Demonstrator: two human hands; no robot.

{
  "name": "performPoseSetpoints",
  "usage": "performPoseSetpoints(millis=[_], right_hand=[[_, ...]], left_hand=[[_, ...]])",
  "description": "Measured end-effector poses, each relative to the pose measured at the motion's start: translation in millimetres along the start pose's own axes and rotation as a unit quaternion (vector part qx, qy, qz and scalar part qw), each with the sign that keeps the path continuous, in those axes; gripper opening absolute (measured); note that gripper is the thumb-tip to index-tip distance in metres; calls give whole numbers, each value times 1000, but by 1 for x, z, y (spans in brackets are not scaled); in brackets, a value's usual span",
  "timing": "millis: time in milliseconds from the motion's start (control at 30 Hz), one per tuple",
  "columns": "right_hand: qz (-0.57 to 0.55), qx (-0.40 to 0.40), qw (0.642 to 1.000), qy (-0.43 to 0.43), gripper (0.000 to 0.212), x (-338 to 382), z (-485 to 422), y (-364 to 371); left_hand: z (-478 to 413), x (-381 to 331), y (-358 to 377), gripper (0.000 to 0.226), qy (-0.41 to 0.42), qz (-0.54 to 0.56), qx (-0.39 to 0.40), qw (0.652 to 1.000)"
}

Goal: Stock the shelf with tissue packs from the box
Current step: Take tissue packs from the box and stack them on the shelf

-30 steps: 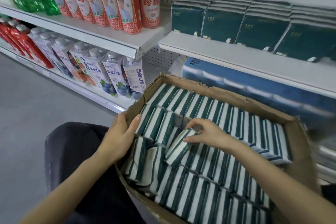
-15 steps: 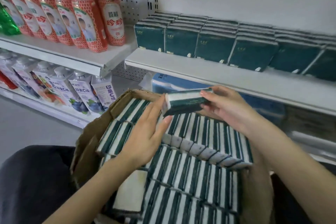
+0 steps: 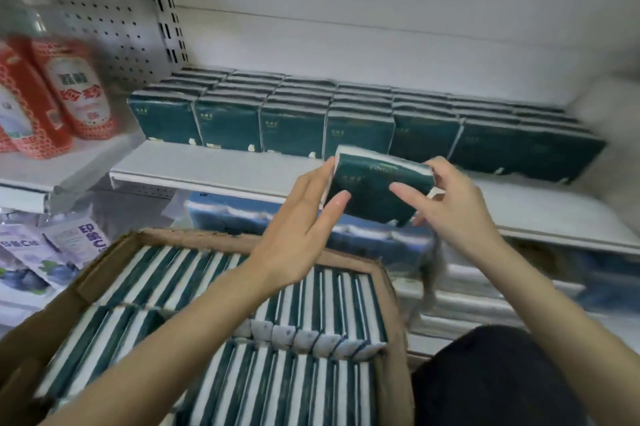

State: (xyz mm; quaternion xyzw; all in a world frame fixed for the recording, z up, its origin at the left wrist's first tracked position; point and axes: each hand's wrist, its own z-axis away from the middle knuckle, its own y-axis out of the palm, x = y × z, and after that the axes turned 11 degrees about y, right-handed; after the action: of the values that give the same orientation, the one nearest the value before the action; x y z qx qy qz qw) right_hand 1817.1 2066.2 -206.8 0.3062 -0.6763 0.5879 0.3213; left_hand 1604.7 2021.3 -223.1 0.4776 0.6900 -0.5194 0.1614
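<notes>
- A green tissue pack [image 3: 377, 190], half a second ago just over the box [image 3: 391, 283], is now raised between both hands to the front edge of the white shelf [image 3: 214, 167]. It has not been set down.
- The pack has turned. Its narrow side showed before, and its broad dark-green face now tilts toward the camera.
- The left hand [image 3: 301, 235], which lay flat against the pack's end earlier, now clasps the left end. The thumb is on the face and the fingers are close together along the edge, apparently behind it, though blur hides the contact.
- The right hand [image 3: 453, 211] grips the right end, with the thumb laid on the face and the fingers curled round the back.
- The pack is a soft, glossy, film-wrapped block with a white band along its top.
- Matching rows [image 3: 294, 129] stand upright on the painted metal shelf just behind the pack.
- The brown cardboard box has worn rims and holds packs on edge [image 3: 311, 384] in green and white stripes.
- At left are red-labelled plastic bottles [image 3: 69, 93] before a perforated panel [image 3: 104, 27], with cartons [image 3: 69, 245] below them.
- Blue wrapped bundles [image 3: 242, 214] lie under the shelf.
</notes>
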Motion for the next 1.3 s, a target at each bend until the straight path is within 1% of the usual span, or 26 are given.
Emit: performPoseSetpoints(millis=[33, 167, 267, 333, 433, 500, 533, 567, 633, 700, 733, 767, 800, 933, 1033, 1133, 1300], right_hand=[[14, -9, 1000, 3, 64, -6, -5, -11], [58, -57, 996, 20, 61, -33, -30, -50], [82, -92, 992, 42, 63, -54, -49, -66], [98, -101, 988, 60, 63, -63, -59, -69], [98, -109, 987, 67, 59, -71, -77, -63], [93, -110, 988, 62, 53, -71, -87, -56], [102, -110, 987, 53, 54, -70, -91, -52], [121, -112, 985, 42, 59, -69, -96, -48], [215, -136, 967, 19, 71, -65, -101, -41], [327, -193, 924, -41, 79, -64, -105, -37], [364, -219, 902, -81, 82, -64, -107, -36], [384, -239, 885, -114, 84, -65, -111, -36], [391, -247, 877, -132, 85, -66, -114, -35], [388, -202, 882, -177, 80, -71, -127, -30], [410, -202, 867, -197, 76, -70, -134, -28], [434, -199, 855, -202, 75, -67, -139, -25], [438, -186, 862, -175, 79, -59, -133, -24]], left_hand=[[-11, -1, 3, 65, 12, -16, 8, 1000], [-62, 2, 2, 61, 45, -77, 12, 996], [-100, 12, -5, 55, 66, -157, 33, 985], [-123, 19, -10, 56, 73, -234, 63, 967], [-150, 26, -16, 62, 97, -348, 113, 926], [-163, 28, -17, 67, 105, -395, 140, 902], [-168, 30, -16, 70, 103, -410, 150, 894], [-173, 32, -15, 72, 98, -420, 158, 888], [-179, 36, -12, 74, 87, -437, 180, 877], [-183, 40, -8, 76, 74, -446, 199, 869], [-185, 43, -7, 76, 70, -449, 203, 867], [-187, 44, -6, 77, 68, -451, 203, 866], [-188, 46, -5, 77, 67, -453, 202, 866], [-191, 49, -5, 75, 70, -458, 194, 864], [-191, 52, -4, 72, 76, -453, 196, 866], [-191, 55, -2, 72, 81, -451, 195, 867], [-191, 53, -2, 75, 77, -461, 190, 864]])
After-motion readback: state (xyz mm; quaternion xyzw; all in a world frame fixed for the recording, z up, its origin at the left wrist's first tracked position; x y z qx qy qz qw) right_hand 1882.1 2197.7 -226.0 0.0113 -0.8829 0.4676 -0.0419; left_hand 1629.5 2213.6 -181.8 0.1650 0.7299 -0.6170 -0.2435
